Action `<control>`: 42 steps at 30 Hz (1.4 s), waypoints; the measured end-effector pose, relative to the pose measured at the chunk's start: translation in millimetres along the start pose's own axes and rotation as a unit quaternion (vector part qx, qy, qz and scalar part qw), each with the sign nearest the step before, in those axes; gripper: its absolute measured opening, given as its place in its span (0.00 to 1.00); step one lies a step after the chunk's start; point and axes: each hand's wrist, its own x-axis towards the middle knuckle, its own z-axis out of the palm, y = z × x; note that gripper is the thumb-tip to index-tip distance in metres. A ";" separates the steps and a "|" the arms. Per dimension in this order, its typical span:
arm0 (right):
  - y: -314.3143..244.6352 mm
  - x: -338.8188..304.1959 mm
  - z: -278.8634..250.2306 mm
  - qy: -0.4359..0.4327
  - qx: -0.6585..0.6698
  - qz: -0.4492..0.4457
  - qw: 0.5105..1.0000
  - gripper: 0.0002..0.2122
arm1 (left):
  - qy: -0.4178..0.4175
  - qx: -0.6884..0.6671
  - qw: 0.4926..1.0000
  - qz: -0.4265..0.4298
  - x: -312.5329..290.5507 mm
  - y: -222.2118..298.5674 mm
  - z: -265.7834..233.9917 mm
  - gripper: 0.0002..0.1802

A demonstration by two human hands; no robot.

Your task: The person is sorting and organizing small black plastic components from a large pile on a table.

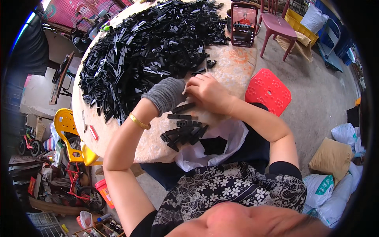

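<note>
Black plastic pieces (150,51), far on tabletop (227,65): likely light, stiff; grip long sides. Left hand (170,91), right hand (211,91): fingers (194,83) curled, grasp indeterminable.

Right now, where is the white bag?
In the head view, the white bag is below centre, at the table's near edge, right of the small black pile.

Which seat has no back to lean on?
The red plastic stool, right of the table. It's just a flat top; the yellow chair and maroon chair have backrests.
</note>
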 end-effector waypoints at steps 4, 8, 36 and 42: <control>4.0 -1.7 3.4 0.012 0.036 -0.003 0.999 0.04 | 0.012 0.011 1.000 0.003 -2.9 2.3 2.0 0.16; 11.6 -12.7 -2.0 -0.005 0.055 0.021 0.998 0.04 | 0.040 0.032 0.999 -0.002 -5.1 15.0 0.9 0.16; 25.3 10.5 -34.1 -0.091 0.158 0.083 0.980 0.06 | 0.329 -0.438 0.836 -0.018 -73.4 -15.7 38.4 0.16; 30.5 7.4 -13.2 -0.060 -0.044 0.088 0.993 0.09 | 0.153 -0.443 0.874 -0.126 -79.3 -25.4 44.8 0.14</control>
